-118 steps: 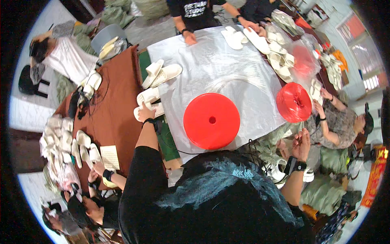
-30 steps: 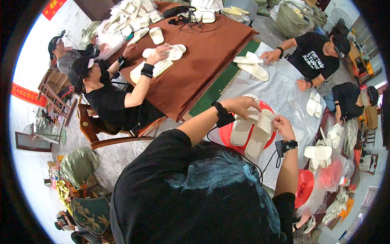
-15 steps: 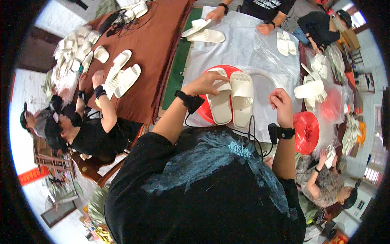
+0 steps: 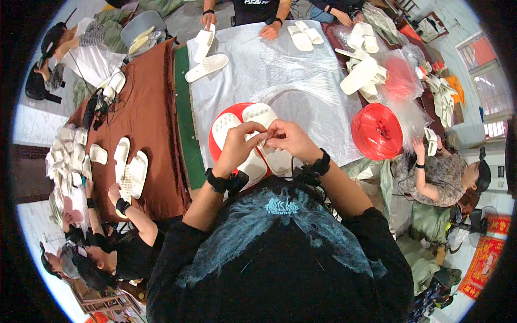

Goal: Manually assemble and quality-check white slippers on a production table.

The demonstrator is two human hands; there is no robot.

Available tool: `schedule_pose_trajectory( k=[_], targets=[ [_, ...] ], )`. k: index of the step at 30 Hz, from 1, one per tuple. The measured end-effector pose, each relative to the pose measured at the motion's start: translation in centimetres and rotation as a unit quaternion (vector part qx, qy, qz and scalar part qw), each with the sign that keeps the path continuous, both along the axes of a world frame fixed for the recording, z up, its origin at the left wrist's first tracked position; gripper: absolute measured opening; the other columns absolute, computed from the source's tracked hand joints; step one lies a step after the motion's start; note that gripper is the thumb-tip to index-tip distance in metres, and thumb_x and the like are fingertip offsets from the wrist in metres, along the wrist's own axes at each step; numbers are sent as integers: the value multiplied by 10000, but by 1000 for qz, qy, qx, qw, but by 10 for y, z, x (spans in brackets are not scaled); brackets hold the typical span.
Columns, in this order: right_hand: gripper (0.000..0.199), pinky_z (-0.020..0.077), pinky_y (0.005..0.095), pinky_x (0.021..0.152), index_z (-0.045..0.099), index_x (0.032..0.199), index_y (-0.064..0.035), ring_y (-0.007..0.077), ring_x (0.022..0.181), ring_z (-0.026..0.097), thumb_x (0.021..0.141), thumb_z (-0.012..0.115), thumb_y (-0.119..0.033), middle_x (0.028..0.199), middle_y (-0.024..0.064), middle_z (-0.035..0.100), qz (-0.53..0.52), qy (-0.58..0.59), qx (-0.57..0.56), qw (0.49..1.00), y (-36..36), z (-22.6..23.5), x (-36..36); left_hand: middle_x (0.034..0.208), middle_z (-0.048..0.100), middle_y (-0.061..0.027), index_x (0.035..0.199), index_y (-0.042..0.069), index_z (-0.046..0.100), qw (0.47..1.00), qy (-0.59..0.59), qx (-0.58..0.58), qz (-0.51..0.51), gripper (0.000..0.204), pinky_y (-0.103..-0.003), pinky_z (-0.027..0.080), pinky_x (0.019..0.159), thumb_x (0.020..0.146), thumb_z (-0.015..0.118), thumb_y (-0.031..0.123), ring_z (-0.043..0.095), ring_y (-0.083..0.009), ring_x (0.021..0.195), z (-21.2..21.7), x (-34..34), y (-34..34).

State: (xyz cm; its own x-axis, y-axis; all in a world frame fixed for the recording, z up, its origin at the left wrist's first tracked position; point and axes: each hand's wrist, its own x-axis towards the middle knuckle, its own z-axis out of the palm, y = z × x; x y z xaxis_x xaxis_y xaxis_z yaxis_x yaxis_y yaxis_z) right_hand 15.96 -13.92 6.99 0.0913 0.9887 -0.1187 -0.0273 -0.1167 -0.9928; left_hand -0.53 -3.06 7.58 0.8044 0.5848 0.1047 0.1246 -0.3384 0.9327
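A pair of cream slippers [image 4: 257, 112] lies side by side on a round red disc [image 4: 214, 151] in front of me. Just above them, my left hand [image 4: 241, 144] and my right hand [image 4: 293, 141] meet fingertip to fingertip. Thumbs and fingers of both hands are pinched together. Whatever they hold, if anything, is too small to make out. Parts of both slippers are hidden beneath my hands and wrists. Dark straps with small boxes sit on both my wrists.
A large red roll [image 4: 377, 132] stands right of the slippers, on the plastic-covered table [image 4: 237, 81]. More slippers [image 4: 362, 76] are heaped behind it. Across the table a person holds a slipper [image 4: 204, 43]. On the left, a brown-covered table [image 4: 148, 102] bears slippers, with people beside it.
My right hand has moved left and my left hand has come in to meet it over the slippers. Both hands have closed at the fingertips. The view has turned to the right.
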Motion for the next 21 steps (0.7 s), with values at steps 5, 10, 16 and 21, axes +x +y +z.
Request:
schedule_pose_trajectory(
  k=[5,10,16,21],
  targets=[
    [109,415,226,572,560,899,-24,81,691,566,835,623,-87,785,34,634,25,47,-33,998,-7,2,-6,819,681,-108,912,-13,659,999,46,-5,0,183,-312,485,695,827,685,148,636,-207,737,-6,-10,0],
    [108,444,232,628,576,932,-16,91,730,584,852,617,-77,800,39,636,14,33,-35,999,-12,-3,-6,837,686,-100,920,-28,668,995,87,-4,-55,177,-292,486,701,863,659,140,627,-146,759,-7,-21,-8],
    [122,473,253,632,582,893,-1,109,695,594,888,571,-122,738,47,622,56,-26,-36,997,-18,-10,-16,750,661,-125,911,-26,674,996,85,-15,-3,173,-306,467,616,860,640,137,606,-165,663,-13,-33,-9],
    [148,480,255,605,584,835,8,116,649,589,892,556,-125,711,56,613,103,0,-98,990,-33,-17,-13,758,673,-103,982,-5,685,996,90,-21,16,205,-275,471,623,861,639,154,589,-124,665,-10,-44,-5]
  ],
)
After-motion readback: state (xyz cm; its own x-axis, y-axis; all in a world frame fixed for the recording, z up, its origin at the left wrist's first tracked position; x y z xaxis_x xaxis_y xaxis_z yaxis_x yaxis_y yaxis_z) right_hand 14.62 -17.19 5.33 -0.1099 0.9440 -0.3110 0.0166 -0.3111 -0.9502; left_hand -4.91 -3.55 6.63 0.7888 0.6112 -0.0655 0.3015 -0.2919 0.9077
